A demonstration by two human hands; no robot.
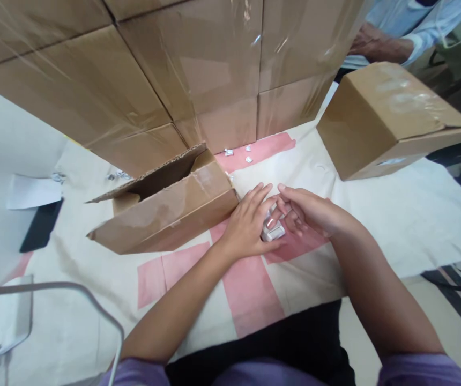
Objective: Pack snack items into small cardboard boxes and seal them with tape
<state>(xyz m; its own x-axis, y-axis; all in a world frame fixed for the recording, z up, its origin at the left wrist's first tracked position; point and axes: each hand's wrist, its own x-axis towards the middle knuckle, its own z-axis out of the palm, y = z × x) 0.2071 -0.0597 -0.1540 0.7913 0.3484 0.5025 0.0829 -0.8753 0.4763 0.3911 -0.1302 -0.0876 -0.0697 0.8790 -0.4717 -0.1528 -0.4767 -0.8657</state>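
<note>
Both hands are down at the centre of the frame, meeting over one small white part (274,232) on the cloth-covered worktop (395,214), right where a pink stripe (250,289) crosses it.

The part looks like pale, glossy plastic, a little rectangular block with a framed face, and most of it is buried under fingers. What shows lies flat, with its long axis running roughly across the frame and the right end tipped slightly up.

The left hand (248,225) has its grip closed on the part, fingers laid over the top and thumb tucked along the near edge. The right hand (313,212) comes in from the right with fingers curled and their tips at the part. Whether that grip actually pinches it, I cannot tell.

Just left of the hands lies an open cardboard box (166,206) on its side, with its flap raised. Behind it, the upper frame is filled by a stack of film-wrapped cartons (198,64), and a few loose white pieces (248,159) sit at its foot. A closed carton (383,118) sits at upper right, with a co-worker's hand (379,43) above it.
</note>
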